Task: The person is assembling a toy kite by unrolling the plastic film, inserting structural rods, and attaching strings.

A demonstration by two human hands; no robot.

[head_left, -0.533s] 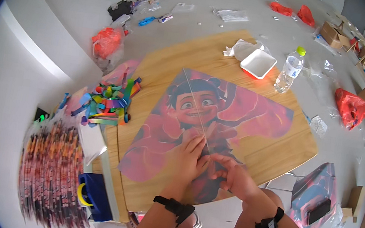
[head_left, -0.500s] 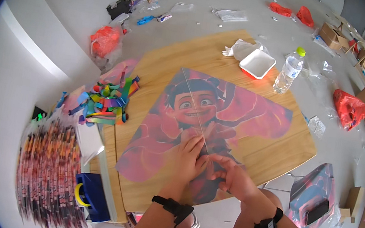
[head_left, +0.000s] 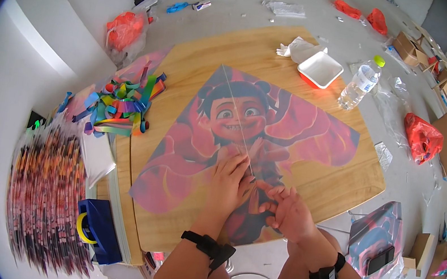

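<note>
A kite [head_left: 310, 132] printed with a cartoon child in red and pink lies spread on the wooden table [head_left: 186, 77]. A thin pale rod [head_left: 235, 100] runs down its middle from the far tip. My left hand [head_left: 229, 183] rests on the kite beside the rod, fingers stretched out and lying on the sheet. The thumb lies lower along the rod. Just right of it, over the kite's lower middle, my right hand [head_left: 290, 214] has bent fingers standing apart. Its index fingertip comes close to the rod's near end. Anything tiny at the fingertips is not visible.
A white-lined tray [head_left: 320, 68], crumpled tissue [head_left: 299, 50] and a water bottle [head_left: 360, 83] stand at the far right of the table. Colourful ribbons [head_left: 123, 102] heap at the left, above stacked printed sheets [head_left: 53, 195] and a blue tape dispenser [head_left: 102, 231]. A phone [head_left: 379, 260] lies on another kite at right.
The view has shifted slightly, so the table and kite sit a little differently. My left hand stays on the kite by the rod. The right hand's fingers have curled slightly more.
</note>
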